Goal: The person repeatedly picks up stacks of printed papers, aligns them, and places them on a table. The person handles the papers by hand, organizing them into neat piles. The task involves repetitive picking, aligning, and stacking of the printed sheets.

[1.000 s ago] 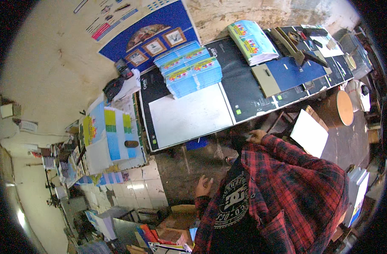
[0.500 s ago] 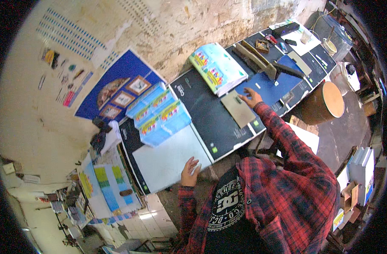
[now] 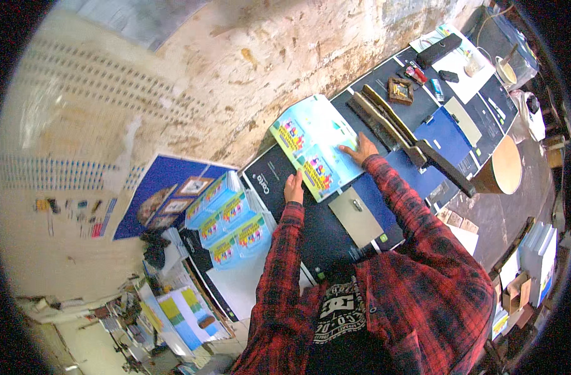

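A thick stack of light-blue printed sheets [image 3: 313, 140] with colourful pictures lies on the black-topped table, near the wall. My right hand [image 3: 362, 150] rests at the stack's right edge, thumb and fingers apart, the thumb over the top sheet. Beside the stack's left near edge is my left hand [image 3: 293, 189], its fingers stretched out; contact with the paper is hard to make out. A grey card [image 3: 355, 217] lies just in front of the stack. Further left, smaller piles of similar blue printed pieces [image 3: 232, 219] overlap on a white sheet [image 3: 242, 289].
Right of the stack are a long wooden bar [image 3: 385, 115], a black bar [image 3: 446, 169] jutting over the table's near edge, and a blue folder [image 3: 445, 134]. A small wooden box [image 3: 400, 90] sits behind them. A brown drum [image 3: 503, 165] stands by the table.
Both hands have moved to the stack: my left forward from the white sheet's near edge, my right up from the grey card. The view has shifted too.
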The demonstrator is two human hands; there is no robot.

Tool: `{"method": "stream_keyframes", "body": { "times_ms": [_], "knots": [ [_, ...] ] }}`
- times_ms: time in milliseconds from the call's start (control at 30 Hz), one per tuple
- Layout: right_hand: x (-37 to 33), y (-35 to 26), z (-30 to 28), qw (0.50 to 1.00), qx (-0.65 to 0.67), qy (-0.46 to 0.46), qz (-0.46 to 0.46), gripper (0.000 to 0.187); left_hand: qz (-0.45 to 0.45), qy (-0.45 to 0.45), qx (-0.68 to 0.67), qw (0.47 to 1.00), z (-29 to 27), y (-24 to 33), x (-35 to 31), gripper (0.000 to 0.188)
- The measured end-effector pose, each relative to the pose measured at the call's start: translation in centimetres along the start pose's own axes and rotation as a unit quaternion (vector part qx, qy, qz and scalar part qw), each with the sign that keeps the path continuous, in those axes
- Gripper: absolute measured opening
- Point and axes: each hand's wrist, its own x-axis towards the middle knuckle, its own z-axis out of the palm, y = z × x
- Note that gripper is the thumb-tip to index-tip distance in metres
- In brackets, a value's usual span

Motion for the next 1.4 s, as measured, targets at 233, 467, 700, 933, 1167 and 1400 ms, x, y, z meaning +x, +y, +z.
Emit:
{"method": "stream_keyframes", "body": {
  "times_ms": [233, 467, 700, 933, 1167, 1400],
  "knots": [
    [0.5, -3.5, 0.1, 0.999, 0.002, 0.045, -0.022, 0.101, 0.012, 0.008, -0.042, 0.999, 4.4, 2.3, 6.1, 0.06],
    [0.0, -3.5, 0.4, 0.996, 0.002, 0.091, -0.024, 0.094, -0.007, 0.02, -0.015, 1.0, 5.3, 3.9, 5.1, 0.059],
    [-2.5, -4.5, 1.8, 0.991, -0.03, 0.108, -0.072, 0.091, -0.023, -0.016, 0.149, 0.988, -0.4, -0.3, 7.8, 0.05],
    [-3.5, -3.5, 1.0, 0.997, 0.02, 0.061, -0.04, 0.093, -0.006, -0.135, -0.055, 0.989, 0.8, 3.1, 2.8, 0.05],
    [-6.7, -2.1, 0.2, 0.997, 0.072, -0.001, 0.003, 0.094, -0.164, -0.136, -0.217, 0.953, 1.0, 4.7, -1.8, 0.051],
    [-7.6, 2.4, -0.2, 0.995, -0.004, 0.099, -0.02, 0.1, -0.155, -0.035, -0.028, 0.987, 1.7, 1.7, -4.4, 0.061]
  ]
}}
